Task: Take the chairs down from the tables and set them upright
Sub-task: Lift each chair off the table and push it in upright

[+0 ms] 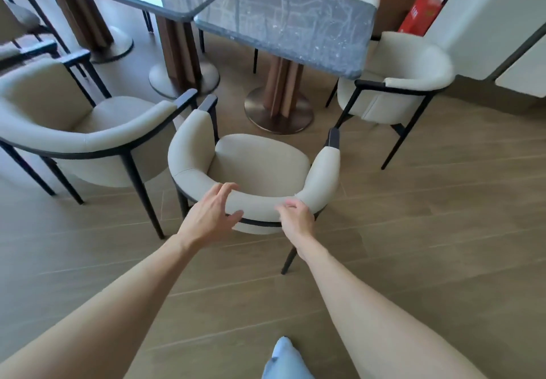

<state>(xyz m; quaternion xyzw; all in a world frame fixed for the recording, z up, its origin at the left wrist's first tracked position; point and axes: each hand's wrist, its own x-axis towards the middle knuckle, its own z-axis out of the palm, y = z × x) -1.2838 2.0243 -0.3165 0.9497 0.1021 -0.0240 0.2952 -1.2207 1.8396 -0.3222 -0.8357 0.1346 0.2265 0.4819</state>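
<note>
Armchair (pixel 254 168) stands upright on the wood floor (pixel 413 230), in front of the grey stone worktop (pixel 289 21). My left hand (pixel 211 216) hovers at its backrest, grip released, fingers spread. My right hand (pixel 297 216) is loosely curled at the backrest rim; I cannot tell whether it grasps.

both hands (pixel 211 216) (pixel 297 216) outstretched, fingers loose

chair under your hands (pixel 260 168): cream upholstery, black frame | worktop beyond your hands (pixel 289 21): dark grey, white-veined marble pattern | floor (pixel 413 230): brown wood-plank | box far right of your hands (pixel 419 13): red
</note>
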